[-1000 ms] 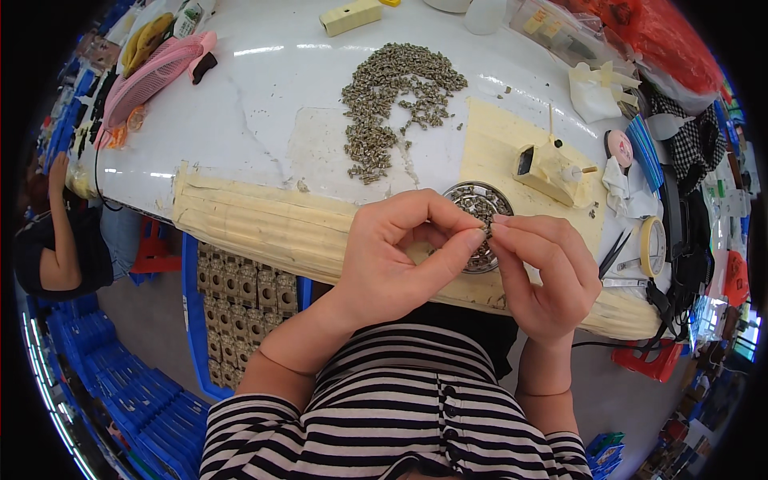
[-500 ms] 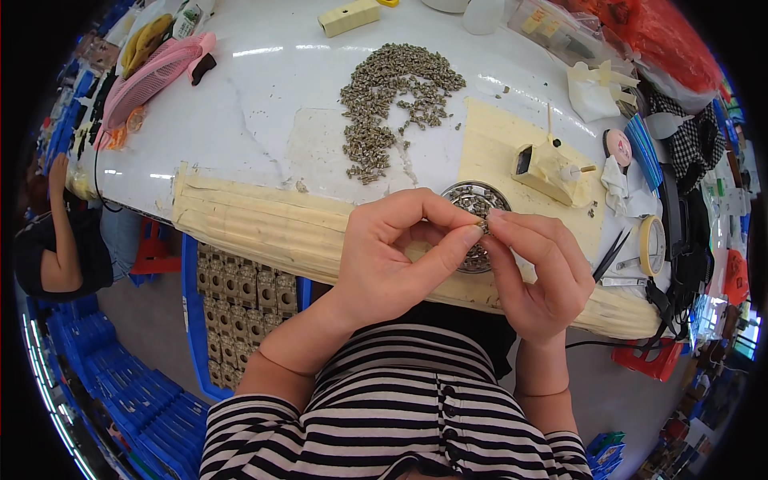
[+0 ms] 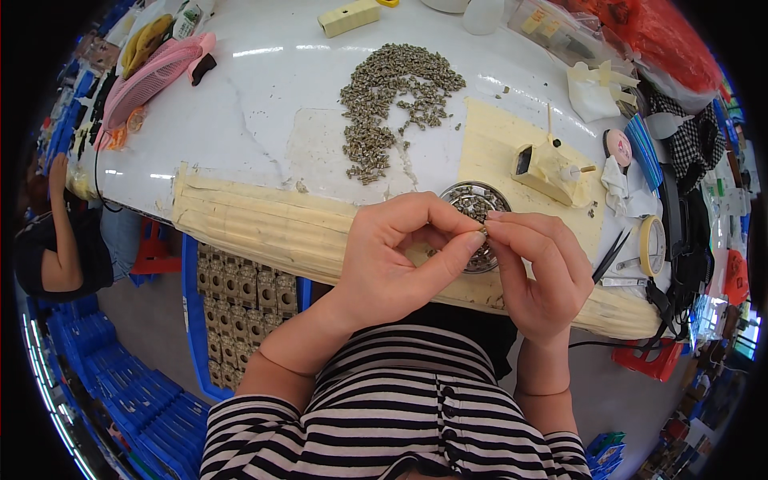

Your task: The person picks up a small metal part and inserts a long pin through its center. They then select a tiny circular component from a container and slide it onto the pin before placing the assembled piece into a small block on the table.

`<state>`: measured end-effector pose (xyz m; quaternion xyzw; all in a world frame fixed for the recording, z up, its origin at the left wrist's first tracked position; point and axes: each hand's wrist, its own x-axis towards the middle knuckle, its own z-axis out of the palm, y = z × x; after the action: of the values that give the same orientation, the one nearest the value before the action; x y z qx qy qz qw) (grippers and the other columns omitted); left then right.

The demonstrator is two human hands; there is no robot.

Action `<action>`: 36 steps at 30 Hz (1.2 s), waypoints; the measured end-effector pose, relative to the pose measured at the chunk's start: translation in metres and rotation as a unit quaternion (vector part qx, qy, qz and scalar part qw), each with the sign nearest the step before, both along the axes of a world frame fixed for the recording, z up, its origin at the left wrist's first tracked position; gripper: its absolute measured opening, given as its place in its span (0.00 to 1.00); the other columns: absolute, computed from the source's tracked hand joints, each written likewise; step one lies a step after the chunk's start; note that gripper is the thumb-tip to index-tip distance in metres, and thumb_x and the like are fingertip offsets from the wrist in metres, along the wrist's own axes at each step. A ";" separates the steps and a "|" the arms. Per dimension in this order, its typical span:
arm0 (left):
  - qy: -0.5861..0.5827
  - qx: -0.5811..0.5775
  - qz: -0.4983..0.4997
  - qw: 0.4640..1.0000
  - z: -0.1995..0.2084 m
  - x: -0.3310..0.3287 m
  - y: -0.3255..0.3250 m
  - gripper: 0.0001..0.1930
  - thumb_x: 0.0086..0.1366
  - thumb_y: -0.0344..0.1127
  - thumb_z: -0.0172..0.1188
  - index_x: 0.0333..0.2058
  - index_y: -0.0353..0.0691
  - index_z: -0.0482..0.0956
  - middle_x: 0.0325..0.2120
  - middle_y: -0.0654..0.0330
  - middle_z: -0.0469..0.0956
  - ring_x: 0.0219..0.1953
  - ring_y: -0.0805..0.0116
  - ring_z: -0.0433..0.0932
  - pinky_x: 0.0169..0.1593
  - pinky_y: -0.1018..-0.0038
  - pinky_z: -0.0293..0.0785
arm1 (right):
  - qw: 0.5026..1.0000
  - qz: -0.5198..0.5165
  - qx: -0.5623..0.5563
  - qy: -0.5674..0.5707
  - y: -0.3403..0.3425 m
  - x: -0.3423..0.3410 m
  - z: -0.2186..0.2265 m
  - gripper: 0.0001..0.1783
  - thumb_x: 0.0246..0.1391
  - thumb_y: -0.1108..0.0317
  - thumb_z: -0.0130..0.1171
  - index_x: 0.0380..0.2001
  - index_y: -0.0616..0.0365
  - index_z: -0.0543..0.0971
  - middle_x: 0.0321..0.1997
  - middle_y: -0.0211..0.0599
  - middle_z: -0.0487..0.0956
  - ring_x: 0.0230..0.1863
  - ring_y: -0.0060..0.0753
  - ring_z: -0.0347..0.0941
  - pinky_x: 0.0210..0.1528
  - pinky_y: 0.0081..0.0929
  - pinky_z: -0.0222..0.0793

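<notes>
My left hand and my right hand meet above the near edge of the table, thumb and forefinger of each pinched together. Between their fingertips is a tiny metal piece, mostly covered, so its exact kind does not show. Directly beneath the fingers stands a round metal dish with many small metal parts in it, partly hidden by my hands. Farther off, a curved heap of similar small silvery metal parts lies on the white tabletop.
A tape-covered block device sits on a cream sheet at right, near black tweezers and a tape roll. Cream padding lines the table edge. Below left, a blue crate holds metal blocks. A co-worker is at far left.
Both hands stay pinched together over the dish. Their fingertips have shifted slightly, and the left hand has turned a little. Nothing else has visibly moved.
</notes>
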<state>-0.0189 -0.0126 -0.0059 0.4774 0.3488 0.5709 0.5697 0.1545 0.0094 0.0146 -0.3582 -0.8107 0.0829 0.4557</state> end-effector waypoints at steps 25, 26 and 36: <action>0.066 0.016 -0.025 0.997 0.000 -0.002 0.002 0.04 0.60 0.22 0.64 0.34 0.31 0.82 0.30 0.60 0.81 0.32 0.78 0.79 0.37 0.81 0.77 | 0.998 0.037 -0.015 -0.049 0.005 0.009 0.006 0.10 0.41 0.78 0.67 0.32 0.62 0.81 0.33 0.39 0.82 0.31 0.39 0.80 0.31 0.30 0.76; 0.066 0.016 -0.025 0.997 0.000 -0.002 0.002 0.04 0.60 0.22 0.65 0.34 0.31 0.82 0.30 0.60 0.81 0.32 0.78 0.79 0.36 0.81 0.77 | 0.998 0.037 -0.016 -0.050 0.005 0.009 0.006 0.11 0.41 0.78 0.67 0.32 0.62 0.81 0.33 0.39 0.82 0.31 0.39 0.80 0.31 0.30 0.76; 0.077 0.007 -0.038 0.996 0.005 -0.004 0.001 0.05 0.60 0.17 0.61 0.35 0.29 0.80 0.32 0.59 0.80 0.35 0.77 0.78 0.40 0.81 0.74 | 0.998 0.036 -0.014 -0.046 0.005 0.009 0.006 0.11 0.41 0.79 0.67 0.32 0.62 0.81 0.33 0.38 0.82 0.31 0.39 0.80 0.31 0.30 0.75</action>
<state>-0.0225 -0.0113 -0.0009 0.5371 0.3690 0.5127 0.5590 0.1633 0.0147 0.0207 -0.3385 -0.8420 0.0944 0.4093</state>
